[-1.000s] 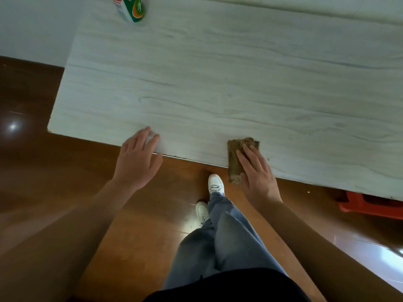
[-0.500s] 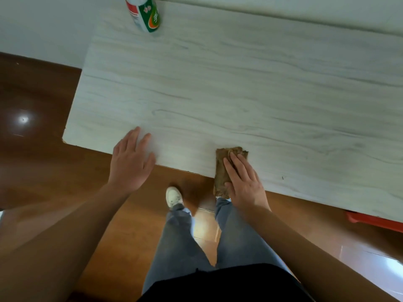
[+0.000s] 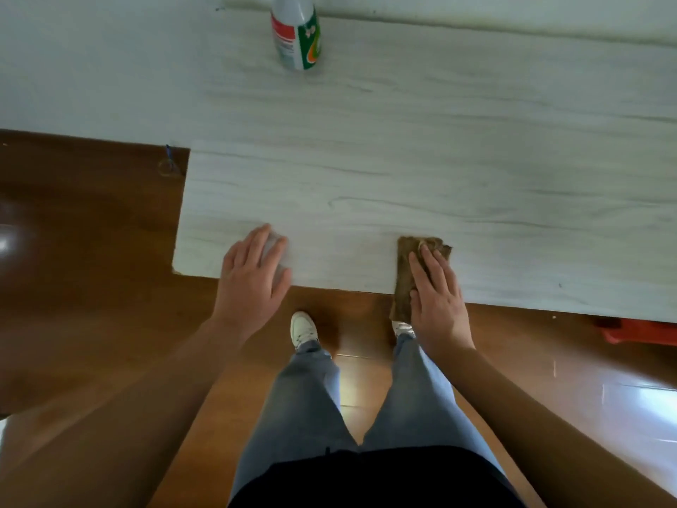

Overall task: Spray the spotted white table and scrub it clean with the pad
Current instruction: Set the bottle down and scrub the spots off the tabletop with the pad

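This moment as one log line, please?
right hand presses brown scrub pad at edge | left hand flat on white wood-grain table | white-green spray bottle untouched

so the floor (image 3: 91,273) is dark brown wood, pretty glossy, with bright glare (image 3: 637,395) on it off to the left and the right. Plain white wall (image 3: 91,67) along the far side. There's a red thing (image 3: 644,332), plastic-looking, partly under the right end of the bench (image 3: 476,177), can't tell what.

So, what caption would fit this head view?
Right hand presses pad on table edge; left hand rests flat; bottle stands beyond.
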A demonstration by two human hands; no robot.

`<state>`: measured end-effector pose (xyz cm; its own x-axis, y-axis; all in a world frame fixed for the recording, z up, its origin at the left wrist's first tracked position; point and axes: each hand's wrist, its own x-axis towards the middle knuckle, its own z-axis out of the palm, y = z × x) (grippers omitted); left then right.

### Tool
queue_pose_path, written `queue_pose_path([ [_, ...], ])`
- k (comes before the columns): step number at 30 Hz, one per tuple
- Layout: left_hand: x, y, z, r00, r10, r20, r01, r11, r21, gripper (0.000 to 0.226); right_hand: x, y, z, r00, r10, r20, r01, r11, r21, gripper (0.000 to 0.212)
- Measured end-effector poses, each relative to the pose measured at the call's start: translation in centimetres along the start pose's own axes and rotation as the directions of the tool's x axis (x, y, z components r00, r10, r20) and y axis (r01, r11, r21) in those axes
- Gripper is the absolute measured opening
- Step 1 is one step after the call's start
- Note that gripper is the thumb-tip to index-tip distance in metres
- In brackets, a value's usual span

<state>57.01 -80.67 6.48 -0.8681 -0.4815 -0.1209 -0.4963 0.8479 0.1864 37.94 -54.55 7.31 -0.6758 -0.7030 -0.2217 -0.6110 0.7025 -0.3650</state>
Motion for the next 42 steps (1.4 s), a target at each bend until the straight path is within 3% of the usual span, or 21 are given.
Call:
queue_pose_path([
  [8, -1.8, -7.2, -1.6, 0.999, -0.029, 0.026, 0.029, 1.0, 0.004, 0.054, 2.2, -8.0, 2.0, 0.998, -0.023, 0.066, 0.024, 1.0, -0.014, 0.054],
  [16, -2.2, -9.1, -1.8, 0.994, -0.057, 0.097, 0.056, 0.998, 0.012, 0.056, 4.5, -15.1, 4.0, 0.989, -0.069, 0.132, 0.074, 0.997, -0.036, 0.057],
  [28, -1.4, -8.0, -3.7, 0.97, -0.113, 0.215, 0.122, 0.992, -0.029, 0.051, 3.2, -14.6, 1.5, 0.969, -0.035, 0.243, 0.031, 0.999, 0.021, 0.06],
  [36, -1.4, -7.6, -5.6, 0.947, -0.119, 0.298, 0.147, 0.986, -0.076, 0.048, 5.0, -14.8, -0.9, 0.98, -0.008, 0.199, -0.015, 0.994, 0.11, 0.04],
  [42, -1.3, -7.4, -5.9, 0.933, -0.161, 0.322, 0.202, 0.975, -0.097, 0.051, 9.0, -14.1, -2.0, 0.977, -0.011, 0.213, -0.012, 0.994, 0.105, 0.047],
])
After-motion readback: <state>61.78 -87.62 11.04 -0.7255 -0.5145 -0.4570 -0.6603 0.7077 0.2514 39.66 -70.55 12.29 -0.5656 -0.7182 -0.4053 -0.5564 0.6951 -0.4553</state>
